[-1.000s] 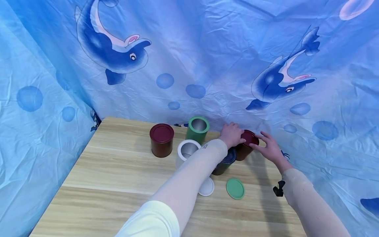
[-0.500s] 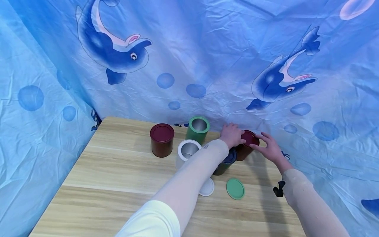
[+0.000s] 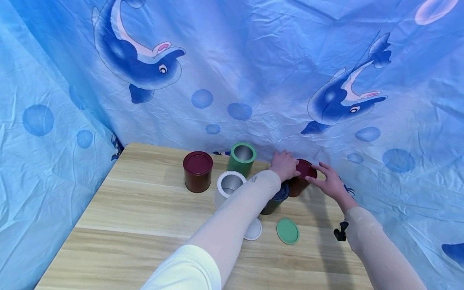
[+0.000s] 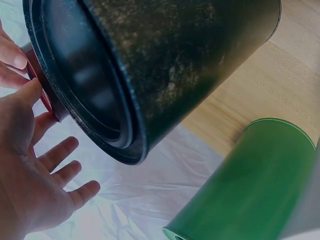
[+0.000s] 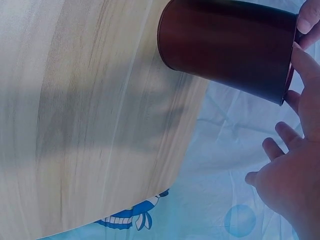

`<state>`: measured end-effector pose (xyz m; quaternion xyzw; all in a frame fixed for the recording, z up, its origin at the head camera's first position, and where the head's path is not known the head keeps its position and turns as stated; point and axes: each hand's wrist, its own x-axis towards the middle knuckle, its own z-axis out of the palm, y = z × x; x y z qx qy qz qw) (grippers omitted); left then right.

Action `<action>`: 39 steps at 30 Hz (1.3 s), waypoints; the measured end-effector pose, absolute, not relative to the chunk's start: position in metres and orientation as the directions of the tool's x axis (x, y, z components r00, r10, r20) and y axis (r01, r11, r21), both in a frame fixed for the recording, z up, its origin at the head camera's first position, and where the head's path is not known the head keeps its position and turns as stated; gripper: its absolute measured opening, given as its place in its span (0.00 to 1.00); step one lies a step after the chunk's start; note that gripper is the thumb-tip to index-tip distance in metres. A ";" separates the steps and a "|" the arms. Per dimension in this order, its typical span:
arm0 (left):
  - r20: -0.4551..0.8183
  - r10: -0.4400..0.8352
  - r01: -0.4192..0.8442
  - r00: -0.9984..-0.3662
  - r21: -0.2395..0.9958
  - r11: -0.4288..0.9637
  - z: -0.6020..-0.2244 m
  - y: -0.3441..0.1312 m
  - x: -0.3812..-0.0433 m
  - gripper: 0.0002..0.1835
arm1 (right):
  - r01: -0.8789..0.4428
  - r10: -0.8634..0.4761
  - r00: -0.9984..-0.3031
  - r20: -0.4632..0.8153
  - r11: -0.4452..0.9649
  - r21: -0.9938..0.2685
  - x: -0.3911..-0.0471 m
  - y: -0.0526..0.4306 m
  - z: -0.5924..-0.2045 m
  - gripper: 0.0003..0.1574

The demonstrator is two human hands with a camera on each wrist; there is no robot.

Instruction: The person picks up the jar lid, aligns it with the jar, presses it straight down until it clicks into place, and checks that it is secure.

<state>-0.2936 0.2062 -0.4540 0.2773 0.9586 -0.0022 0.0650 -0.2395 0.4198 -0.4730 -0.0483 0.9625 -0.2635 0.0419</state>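
A dark red can (image 3: 299,181) stands at the back right of the table, its red lid (image 3: 305,170) on top. From the left, my left hand (image 3: 284,165) holds the lid's rim with thumb and index finger. My right hand (image 3: 330,183) grips the opposite side of the rim the same way. In both wrist views, the other fingers of the left hand (image 4: 30,170) and right hand (image 5: 295,165) stay spread off the can. A dark can with a dark blue lid (image 3: 281,191) stands just in front, partly behind my left forearm.
An open green can (image 3: 239,166), an open white can (image 3: 220,195) and a second lidded red can (image 3: 197,181) stand to the left. On the table (image 3: 145,209) lie a green lid (image 3: 288,231) and a white lid (image 3: 254,230). A dolphin-print curtain (image 3: 253,72) hangs behind.
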 end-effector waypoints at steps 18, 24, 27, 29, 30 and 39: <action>-0.162 0.520 0.515 -0.839 0.074 0.854 -0.449 0.205 -0.298 0.28 | -0.155 -0.210 -0.974 -0.081 0.886 -0.437 -0.249 0.410 -0.452 0.41; -0.166 0.533 0.533 -0.830 0.049 0.845 -0.450 0.209 -0.301 0.27 | -0.152 -0.213 -0.972 -0.097 0.891 -0.429 -0.250 0.413 -0.451 0.42; -0.173 0.534 0.536 -0.828 0.037 0.843 -0.451 0.211 -0.303 0.28 | -0.150 -0.213 -0.971 -0.106 0.895 -0.420 -0.250 0.414 -0.450 0.42; -0.167 0.532 0.534 -0.830 0.034 0.845 -0.453 0.211 -0.302 0.29 | -0.151 -0.213 -0.971 -0.110 0.900 -0.409 -0.249 0.414 -0.449 0.43; -0.166 0.531 0.533 -0.831 0.035 0.845 -0.453 0.211 -0.302 0.29 | -0.154 -0.214 -0.971 -0.108 0.902 -0.403 -0.249 0.414 -0.448 0.43; -0.151 0.516 0.520 -0.843 0.018 0.854 -0.453 0.204 -0.298 0.31 | -0.173 -0.219 -0.970 -0.108 0.928 -0.330 -0.250 0.412 -0.443 0.44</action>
